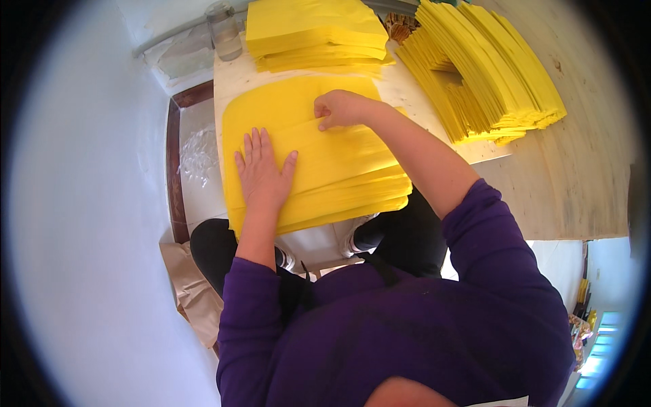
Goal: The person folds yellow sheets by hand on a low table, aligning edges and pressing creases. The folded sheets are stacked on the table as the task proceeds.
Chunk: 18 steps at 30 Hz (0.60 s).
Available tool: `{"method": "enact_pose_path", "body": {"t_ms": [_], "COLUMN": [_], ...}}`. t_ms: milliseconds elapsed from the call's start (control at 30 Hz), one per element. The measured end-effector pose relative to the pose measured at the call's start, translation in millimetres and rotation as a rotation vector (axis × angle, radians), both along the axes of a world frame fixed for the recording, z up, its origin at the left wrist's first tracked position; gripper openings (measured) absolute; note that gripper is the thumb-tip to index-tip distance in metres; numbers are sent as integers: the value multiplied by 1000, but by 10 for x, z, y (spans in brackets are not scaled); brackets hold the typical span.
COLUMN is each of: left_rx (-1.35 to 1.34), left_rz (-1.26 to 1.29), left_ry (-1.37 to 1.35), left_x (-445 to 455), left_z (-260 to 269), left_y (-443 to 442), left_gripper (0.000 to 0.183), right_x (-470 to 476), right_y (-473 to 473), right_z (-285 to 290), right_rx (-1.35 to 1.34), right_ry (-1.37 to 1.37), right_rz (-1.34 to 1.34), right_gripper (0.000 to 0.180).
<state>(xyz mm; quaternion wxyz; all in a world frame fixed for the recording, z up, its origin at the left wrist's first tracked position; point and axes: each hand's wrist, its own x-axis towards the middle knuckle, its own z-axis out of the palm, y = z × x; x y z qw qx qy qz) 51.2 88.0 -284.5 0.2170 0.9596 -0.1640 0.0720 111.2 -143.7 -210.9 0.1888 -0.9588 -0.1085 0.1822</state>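
Note:
In front of me lies a stack of yellow sheets, thin and soft-looking; paper or cloth, I cannot tell. Its near edge hangs past the table's front, above my legs. My left hand rests flat on the stack's left part, fingers spread, holding nothing. Over the upper middle, my right hand has bent fingers, with the thumb at the edge of the top layer. Whether it grips that edge is hidden. Beneath the top layer, a wider yellow sheet reaches farther back and left.
A second yellow pile stands at the back of the wooden table, beside a clear bottle. Folded yellow pieces are heaped at right. A white wall rises close on my left. Brown paper lies low at left.

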Motion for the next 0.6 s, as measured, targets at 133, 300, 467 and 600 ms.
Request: {"method": "enact_pose_path", "body": {"t_ms": [133, 300, 467, 600], "left_rx": [-271, -688, -1175, -1443], "left_rz": [-56, -110, -61, -149], "left_ry": [-144, -332, -241, -73], "left_x": [-24, -127, -415, -546], "left_z": [4, 122, 301, 500], "left_y": [105, 254, 324, 251], "left_gripper": [65, 54, 57, 67], "right_x": [84, -130, -667, -1116], "right_y": [42, 44, -83, -120], "right_z": [156, 453, 926, 1235], "right_rx": [-48, -12, 155, 267], "right_ry": [148, 89, -160, -344], "right_rz": [101, 175, 91, -8], "right_gripper": [28, 25, 23, 22]}}
